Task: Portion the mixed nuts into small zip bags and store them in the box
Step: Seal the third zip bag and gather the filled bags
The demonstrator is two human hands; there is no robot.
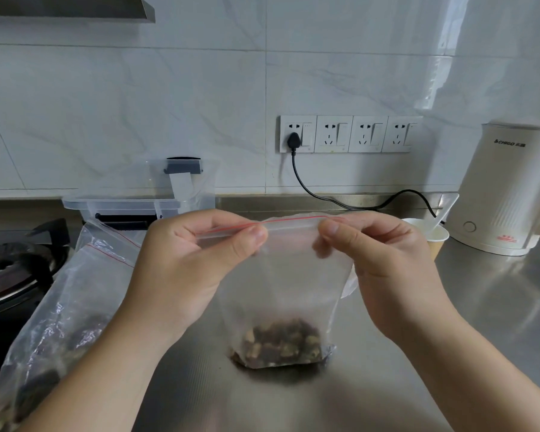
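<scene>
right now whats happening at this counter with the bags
A person is holding a small zip bag upright on the steel counter, with the left hand and right hand pinching its red-lined top edge. A portion of mixed nuts sits at the bottom. A larger bag of nuts lies to the left, and the clear storage box waits behind.

We see a brushed steel counter point(480, 307) filling the lower frame. At the centre, a small zip bag point(281, 294) stands with its nut-filled bottom on the metal. At lower left lies a large clear bag point(60, 307) of nuts. Behind it, left of centre, sits a clear plastic box point(138, 204). At the right edge stand a white kettle point(505, 194) and, just beside it, a paper cup point(434, 241).
</scene>
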